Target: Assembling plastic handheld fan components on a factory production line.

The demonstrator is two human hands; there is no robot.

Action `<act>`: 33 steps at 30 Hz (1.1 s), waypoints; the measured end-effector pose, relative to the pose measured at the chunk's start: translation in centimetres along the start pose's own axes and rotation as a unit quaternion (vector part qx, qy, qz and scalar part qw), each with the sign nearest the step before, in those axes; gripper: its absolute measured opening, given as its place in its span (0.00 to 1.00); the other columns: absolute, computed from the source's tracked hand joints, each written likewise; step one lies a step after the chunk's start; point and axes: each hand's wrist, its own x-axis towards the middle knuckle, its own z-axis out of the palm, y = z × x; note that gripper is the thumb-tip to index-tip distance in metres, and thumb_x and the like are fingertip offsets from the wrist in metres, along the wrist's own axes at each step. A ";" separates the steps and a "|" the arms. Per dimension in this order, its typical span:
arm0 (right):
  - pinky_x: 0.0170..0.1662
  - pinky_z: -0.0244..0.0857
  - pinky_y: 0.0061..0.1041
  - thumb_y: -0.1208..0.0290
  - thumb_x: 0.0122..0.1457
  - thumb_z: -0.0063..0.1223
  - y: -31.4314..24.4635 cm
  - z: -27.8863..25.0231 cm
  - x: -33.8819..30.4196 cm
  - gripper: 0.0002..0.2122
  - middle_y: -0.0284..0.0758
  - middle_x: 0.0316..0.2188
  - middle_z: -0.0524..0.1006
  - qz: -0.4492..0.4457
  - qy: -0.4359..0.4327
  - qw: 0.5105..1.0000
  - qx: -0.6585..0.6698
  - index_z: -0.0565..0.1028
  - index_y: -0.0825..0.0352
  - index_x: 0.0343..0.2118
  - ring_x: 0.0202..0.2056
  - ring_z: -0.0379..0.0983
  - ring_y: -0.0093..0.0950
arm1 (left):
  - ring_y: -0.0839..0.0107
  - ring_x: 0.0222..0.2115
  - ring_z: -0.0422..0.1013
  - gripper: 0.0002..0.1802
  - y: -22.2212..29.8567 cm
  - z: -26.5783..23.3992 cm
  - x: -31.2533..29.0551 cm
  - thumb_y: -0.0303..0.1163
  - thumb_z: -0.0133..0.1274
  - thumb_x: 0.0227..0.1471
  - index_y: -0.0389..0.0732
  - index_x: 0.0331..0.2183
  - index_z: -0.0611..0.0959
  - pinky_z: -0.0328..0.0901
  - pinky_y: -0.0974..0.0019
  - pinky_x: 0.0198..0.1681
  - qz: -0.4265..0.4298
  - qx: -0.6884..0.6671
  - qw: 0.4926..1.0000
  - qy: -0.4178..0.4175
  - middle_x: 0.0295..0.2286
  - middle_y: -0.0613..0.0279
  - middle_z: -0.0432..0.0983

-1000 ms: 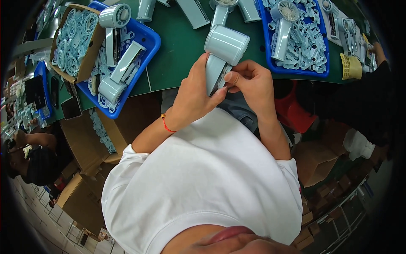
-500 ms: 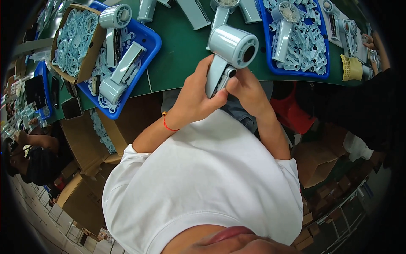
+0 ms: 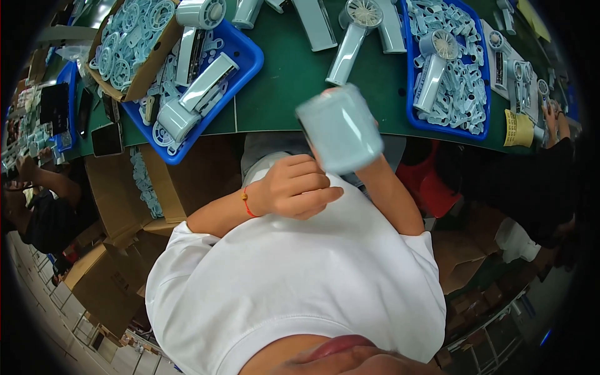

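A glossy light-blue handheld fan (image 3: 340,130) is raised in front of my body, its rounded head toward me and blurred by motion. My right hand (image 3: 370,170) grips it from behind, most of the fingers hidden by the fan. Just below and left of the fan head, my left hand (image 3: 299,189) is closed with its fingers curled and its back toward me. Whatever those fingers hold, if anything, is hidden. A red cord bracelet circles the left wrist.
On the green table (image 3: 275,94) stand a left blue tray (image 3: 253,59) and a right blue tray (image 3: 453,129), both with light-blue parts. A cardboard box (image 3: 134,87) of parts overlaps the left tray. Another handheld fan (image 3: 350,53) lies at the back. A co-worker's hand (image 3: 551,122) shows at far right.
The fan has turned so its rounded housing faces me, and it now sits lower. My left hand has come off its handle and curled closed beneath. The view has shifted slightly.
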 end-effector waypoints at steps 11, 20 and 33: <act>0.53 0.53 0.35 0.70 0.40 0.61 -3.8 -2.8 -0.2 0.29 0.35 0.48 0.69 -0.082 -0.132 0.882 -0.445 0.67 0.63 0.50 0.50 0.63 0.33 | 0.69 0.50 0.62 0.36 -3.2 -2.3 0.7 0.43 0.62 0.31 0.42 0.47 0.73 0.49 0.51 0.55 -0.184 0.365 0.891 -0.199 0.44 0.66 0.68; 0.46 0.59 0.31 0.72 0.36 0.65 -1.0 -2.1 -1.2 0.28 0.33 0.46 0.71 -0.103 -0.028 0.914 -0.392 0.71 0.62 0.46 0.44 0.67 0.35 | 0.68 0.45 0.63 0.26 -4.8 -1.5 1.1 0.41 0.64 0.30 0.49 0.37 0.78 0.52 0.53 0.48 -0.149 0.411 0.888 -0.141 0.37 0.72 0.71; 0.45 0.58 0.34 0.60 0.55 0.49 -0.9 -2.0 -1.1 0.18 0.35 0.43 0.72 -0.123 -0.017 0.903 -0.411 0.70 0.65 0.45 0.43 0.66 0.36 | 0.65 0.41 0.64 0.25 -5.4 -2.5 1.5 0.39 0.64 0.32 0.49 0.38 0.78 0.54 0.56 0.42 -0.187 0.311 0.916 -0.169 0.36 0.73 0.72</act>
